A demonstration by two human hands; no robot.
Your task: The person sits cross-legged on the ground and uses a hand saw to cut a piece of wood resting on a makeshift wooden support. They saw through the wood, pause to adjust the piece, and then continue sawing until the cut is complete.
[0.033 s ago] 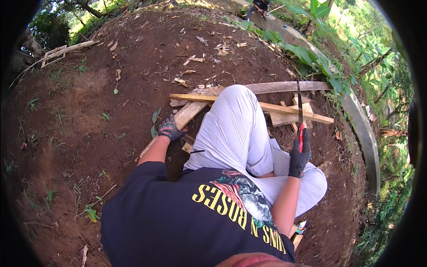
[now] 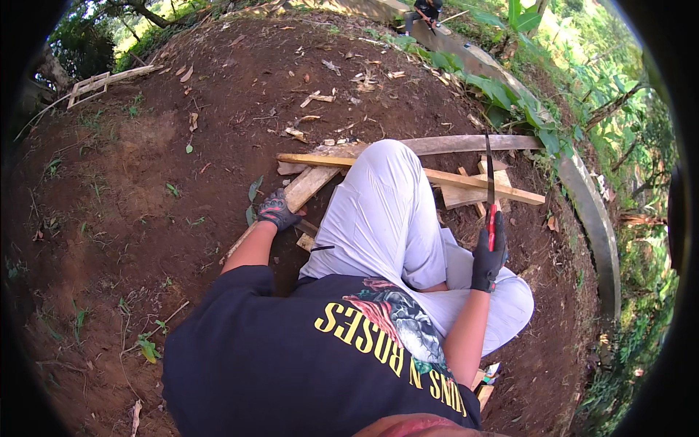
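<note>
My left fingers (image 2: 282, 214) clasp the board (image 2: 312, 185), right fingers (image 2: 499, 253) the red-handled blade (image 2: 490, 171); best keep the board steady, my knee (image 2: 389, 156) clear.

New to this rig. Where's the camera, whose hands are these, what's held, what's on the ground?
No machine here: a seated person wears two fisheye cameras on the head. This view is the left one, looking down, so straight edges bend near the rim. The dark-gloved left hand is on a pale wooden plank; its exact grip is unclear. The dark-gloved right hand holds a red-handled tool with a long narrow blade. A long yellowish wooden bar lies among other wood over brown soil.
</note>
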